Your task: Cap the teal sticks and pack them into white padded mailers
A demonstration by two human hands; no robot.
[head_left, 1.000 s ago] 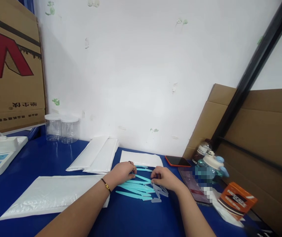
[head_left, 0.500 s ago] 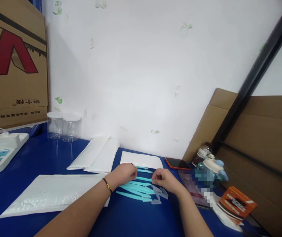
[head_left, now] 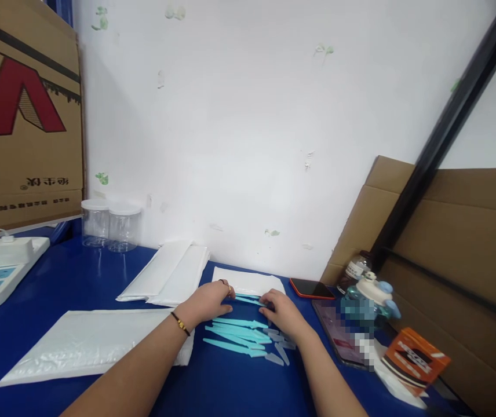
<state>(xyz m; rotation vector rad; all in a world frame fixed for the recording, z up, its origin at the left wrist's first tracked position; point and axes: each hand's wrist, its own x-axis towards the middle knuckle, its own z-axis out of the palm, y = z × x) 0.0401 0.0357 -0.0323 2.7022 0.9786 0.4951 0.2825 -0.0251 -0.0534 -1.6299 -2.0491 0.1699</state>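
Note:
Several teal eyebrow razors (head_left: 234,333) lie side by side on the blue table, blades toward the right. Farther back, a smaller group of teal razors (head_left: 248,299) spans the gap between my two hands. My left hand (head_left: 213,300) is closed with its fingertips at the handle end of this back group. Opposite it, my right hand (head_left: 281,313) pinches at the blade end. How many razors the fingers touch is hidden. Clear plastic blade caps (head_left: 280,352) lie loose just below my right hand, partly overlapping.
White padded mailers (head_left: 87,341) lie to the left, with more mailers (head_left: 167,272) behind and one (head_left: 248,280) by the wall. Rightward are a phone (head_left: 311,288), a tablet-like device (head_left: 339,336), a teal bottle (head_left: 369,304) and an orange box (head_left: 416,360). Clear jars (head_left: 124,229) stand back left.
Both hands have moved away from me to the back razors, taking one razor from the front row along. The loose caps by my right hand have shifted and spread.

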